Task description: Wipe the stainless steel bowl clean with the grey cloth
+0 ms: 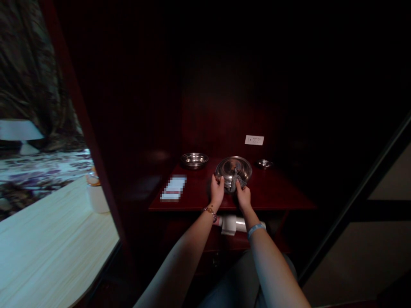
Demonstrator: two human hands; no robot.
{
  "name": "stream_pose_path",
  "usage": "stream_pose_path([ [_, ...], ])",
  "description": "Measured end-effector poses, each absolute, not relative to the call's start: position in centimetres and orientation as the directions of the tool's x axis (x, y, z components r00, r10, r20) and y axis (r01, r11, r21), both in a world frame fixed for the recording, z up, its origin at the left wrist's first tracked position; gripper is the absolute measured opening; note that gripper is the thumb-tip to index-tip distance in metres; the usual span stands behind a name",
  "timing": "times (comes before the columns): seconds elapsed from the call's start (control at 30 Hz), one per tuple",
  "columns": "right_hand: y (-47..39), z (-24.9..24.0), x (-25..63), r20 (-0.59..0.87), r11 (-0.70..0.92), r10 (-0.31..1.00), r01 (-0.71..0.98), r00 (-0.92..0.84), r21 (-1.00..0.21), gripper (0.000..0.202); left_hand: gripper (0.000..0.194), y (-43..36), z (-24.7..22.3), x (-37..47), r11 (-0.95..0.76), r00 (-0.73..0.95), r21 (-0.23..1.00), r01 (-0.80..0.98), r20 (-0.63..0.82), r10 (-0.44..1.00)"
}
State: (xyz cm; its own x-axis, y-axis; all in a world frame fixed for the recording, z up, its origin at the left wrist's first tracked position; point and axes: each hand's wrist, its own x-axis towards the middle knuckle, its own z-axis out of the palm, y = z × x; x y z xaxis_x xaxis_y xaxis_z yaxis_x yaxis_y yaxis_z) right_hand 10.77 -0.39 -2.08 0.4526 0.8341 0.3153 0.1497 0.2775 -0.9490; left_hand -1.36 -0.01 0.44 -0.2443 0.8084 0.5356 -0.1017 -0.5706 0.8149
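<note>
A shiny metal basin (233,164) is held tilted above the dark red shelf (195,192), its inside facing me. My left hand (217,191) grips its near left rim, with the thumb on top. At the near right side my right hand (243,192) is closed on a crumpled grey cloth (236,180), which lies against the inside of the basin. The fingers under the rim are hidden.
Metal bowls (194,160) stand at the shelf's back left, and a small metal bowl (264,164) at the back right. A blurred-out flat item (174,188) lies front left. White objects (229,224) sit on the lower shelf. A light wooden table (54,235) stands left, beyond the side panel.
</note>
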Motion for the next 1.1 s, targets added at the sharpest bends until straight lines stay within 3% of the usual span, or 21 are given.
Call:
stream_pose_path([
  [0.3, -0.6, -2.2, 10.9, 0.34, 0.271, 0.803, 0.208, 0.489, -0.94, 0.063, 0.022, 0.3, 0.0, -1.3, -0.491, -0.231, 0.871, 0.007, 0.48, 0.846],
  [0.53, -0.5, -2.2, 11.1, 0.318, 0.264, 0.807, 0.179, 0.497, -0.948, 0.065, 0.028, 0.8, -0.5, -0.9, -0.46, -0.073, 0.884, -0.08, 0.455, 0.887],
  [0.7, -0.5, -2.1, 11.0, 0.32, 0.272, 0.831, 0.171, 0.455, -0.947, 0.062, 0.018, 0.9, -0.5, -0.8, -0.465, -0.116, 0.879, -0.108, 0.453, 0.884],
  [1.1, -1.1, -1.5, 10.7, 0.309, 0.277, 0.831, 0.136, 0.464, -0.951, 0.059, 0.011, 0.1, 0.1, -0.9, -0.496, -0.175, 0.865, 0.075, 0.501, 0.847],
])
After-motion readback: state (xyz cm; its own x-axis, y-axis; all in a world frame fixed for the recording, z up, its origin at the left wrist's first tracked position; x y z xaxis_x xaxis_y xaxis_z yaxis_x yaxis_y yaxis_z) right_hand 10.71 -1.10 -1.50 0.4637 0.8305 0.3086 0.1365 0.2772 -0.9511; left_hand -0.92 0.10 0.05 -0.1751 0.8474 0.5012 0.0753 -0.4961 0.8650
